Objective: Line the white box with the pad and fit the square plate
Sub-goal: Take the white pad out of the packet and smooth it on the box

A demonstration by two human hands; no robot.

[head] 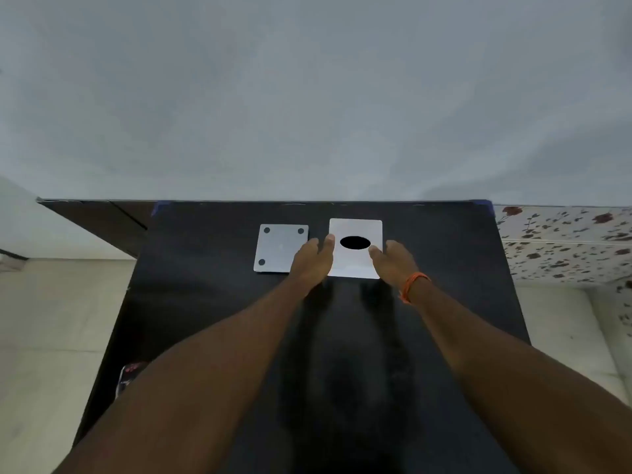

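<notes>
A white square box [355, 265] with a black oval [355, 242] on its top lies flat near the far edge of the black table [212, 302]. My left hand [313, 258] presses against the box's left side, thumb on the top edge. On the right side, the fingers of my right hand [393, 260] rest on the box; that wrist wears an orange band. Just left of the box lies the grey square plate [278, 249], with dark round dots at three visible corners. My left hand covers the plate's near right corner.
The table's far edge meets a pale wall [307, 97]. A floral-patterned cloth [564, 241] lies to the right of the table. Pale floor tiles [51, 319] show on the left, and a small red-and-white object [128, 374] sits by the table's left edge.
</notes>
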